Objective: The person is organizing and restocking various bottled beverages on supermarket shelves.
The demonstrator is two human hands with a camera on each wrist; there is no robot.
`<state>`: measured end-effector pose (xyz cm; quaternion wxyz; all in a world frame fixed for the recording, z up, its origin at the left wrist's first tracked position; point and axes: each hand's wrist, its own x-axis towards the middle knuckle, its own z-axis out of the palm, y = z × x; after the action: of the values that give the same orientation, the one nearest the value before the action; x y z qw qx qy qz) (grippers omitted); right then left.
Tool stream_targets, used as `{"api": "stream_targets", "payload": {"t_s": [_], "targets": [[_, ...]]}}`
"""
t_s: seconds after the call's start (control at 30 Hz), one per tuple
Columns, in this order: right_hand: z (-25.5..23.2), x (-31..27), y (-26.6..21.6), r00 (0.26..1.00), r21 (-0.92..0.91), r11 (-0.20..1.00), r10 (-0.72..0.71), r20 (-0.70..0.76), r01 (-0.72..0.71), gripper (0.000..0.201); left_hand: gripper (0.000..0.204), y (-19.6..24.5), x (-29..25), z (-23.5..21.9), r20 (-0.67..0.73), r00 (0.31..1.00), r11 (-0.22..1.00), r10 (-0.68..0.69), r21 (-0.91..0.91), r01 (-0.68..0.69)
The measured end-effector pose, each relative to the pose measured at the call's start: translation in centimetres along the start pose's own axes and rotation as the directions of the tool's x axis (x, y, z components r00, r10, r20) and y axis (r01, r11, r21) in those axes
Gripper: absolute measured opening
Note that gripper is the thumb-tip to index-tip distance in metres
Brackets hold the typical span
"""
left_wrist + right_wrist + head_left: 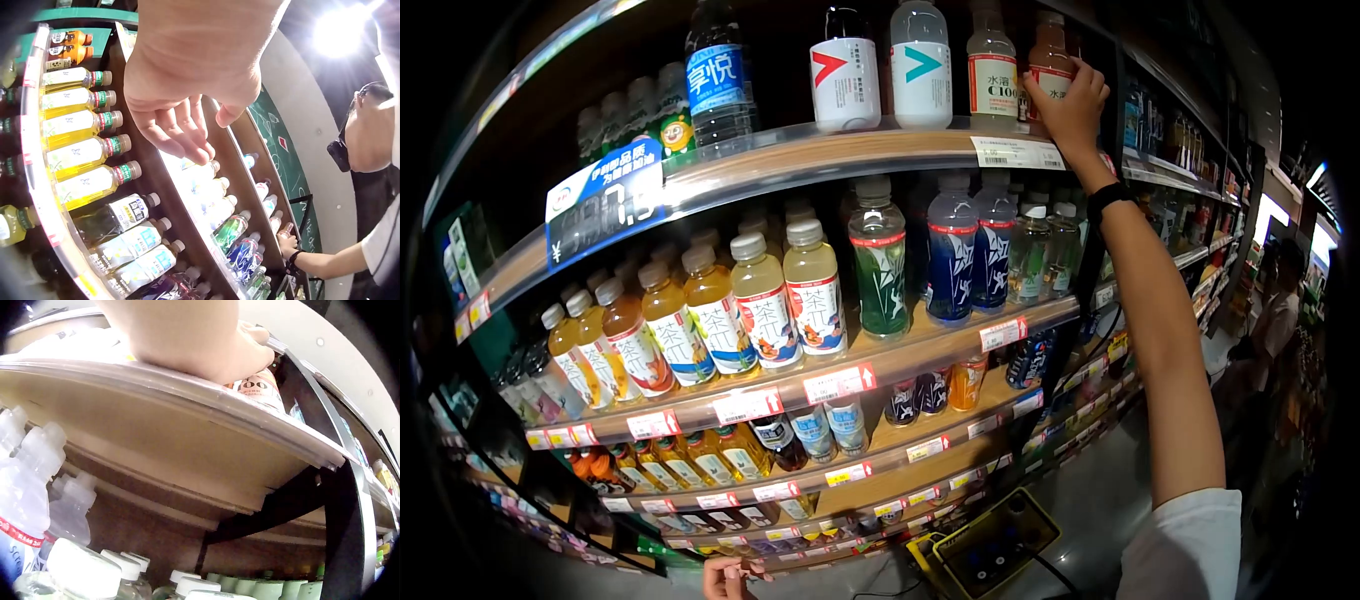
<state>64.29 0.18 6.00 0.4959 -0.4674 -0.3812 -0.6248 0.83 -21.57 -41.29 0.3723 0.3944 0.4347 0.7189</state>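
My right hand [1072,108] is up at the right end of the top shelf, gripping a pinkish drink bottle [1051,42] with thumb and fingers on either side. The bottle stands upright; the hand covers part of its label. In the right wrist view, a "100" on that bottle's label [257,386] shows below the fingers. Just left of it stands a paler C100 bottle [993,70]. Low at the bottom of the head view is my left hand [730,578], holding nothing. The left wrist view shows its fingers hanging loosely bent in front of the shelves.
Two V-labelled bottles [920,62] share the top shelf [800,150], whose edge carries price tags. Tea bottles [815,290] fill the shelf below. A yellow-rimmed black basket [997,540] stands on the floor. A dark post [347,525] borders the shelf bay at right.
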Motion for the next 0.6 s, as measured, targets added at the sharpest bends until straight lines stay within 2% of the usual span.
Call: {"api": "stream_targets", "payload": {"t_s": [0.03, 0.07, 0.13, 0.17, 0.2, 0.27, 0.3, 0.43, 0.47, 0.53, 0.6], "targets": [[-0.2, -0.1, 0.2, 1.000, 0.021, 1.000, 0.001, -0.011, -0.001, 0.081, 0.033, 0.7, -0.1, 0.2, 0.049, 0.999, 0.998, 0.010, 0.055, -0.012], [0.1, 0.9, -0.1, 0.999, 0.064, 0.998, -0.006, -0.035, 0.009, 0.081, 0.033, 1.2, -0.8, 0.5, 0.027, 0.999, 0.999, 0.017, 0.041, -0.018], [-0.3, 0.9, 0.0, 1.000, 0.056, 0.998, 0.021, -0.016, -0.020, 0.081, 0.027, 3.1, -0.5, 0.3, 0.182, 0.979, 0.988, 0.094, 0.107, -0.115], [-0.4, 0.8, -0.4, 0.999, 0.071, 0.996, 0.046, 0.009, -0.046, 0.081, 0.017, 4.6, -0.9, 0.2, 0.103, 0.993, 0.994, 0.054, 0.087, -0.063], [-0.6, 1.1, -0.5, 0.998, 0.078, 0.995, 0.055, 0.036, -0.058, 0.081, 0.017, 5.1, -1.1, 0.2, 0.099, 0.993, 0.993, 0.065, 0.088, -0.074], [-0.8, 1.6, -0.7, 0.998, 0.099, 0.993, 0.062, 0.012, -0.063, 0.080, 0.012, 5.3, -1.2, 0.4, -0.137, 0.990, 0.998, 0.034, -0.045, -0.040], [-1.0, 1.7, -0.8, 0.998, 0.094, 0.994, 0.057, 0.039, -0.061, 0.079, 0.011, 6.0, -1.1, 0.3, -0.095, 0.995, 0.997, 0.029, -0.071, -0.036], [-1.5, 0.8, -1.5, 0.995, 0.115, 0.991, 0.051, 0.089, -0.061, 0.077, 0.010, 6.7, -2.0, 1.4, -0.099, 0.992, 0.990, 0.082, -0.103, -0.093], [-1.7, 1.3, -1.5, 0.995, 0.142, 0.987, 0.057, 0.080, -0.068, 0.078, 0.018, 5.9, -2.1, 0.8, -0.045, 0.997, 0.992, 0.062, -0.112, -0.067], [-2.3, 1.4, -1.9, 0.995, 0.162, 0.984, 0.062, 0.079, -0.074, 0.075, 0.029, 3.5, -2.4, -0.5, -0.052, 0.998, 0.993, 0.046, -0.105, -0.051], [-2.6, 1.5, -2.2, 0.998, 0.179, 0.984, -0.002, 0.060, -0.009, 0.074, 0.033, 2.9, -2.5, -1.0, -0.023, 0.999, 0.995, 0.036, -0.097, -0.038]]}}
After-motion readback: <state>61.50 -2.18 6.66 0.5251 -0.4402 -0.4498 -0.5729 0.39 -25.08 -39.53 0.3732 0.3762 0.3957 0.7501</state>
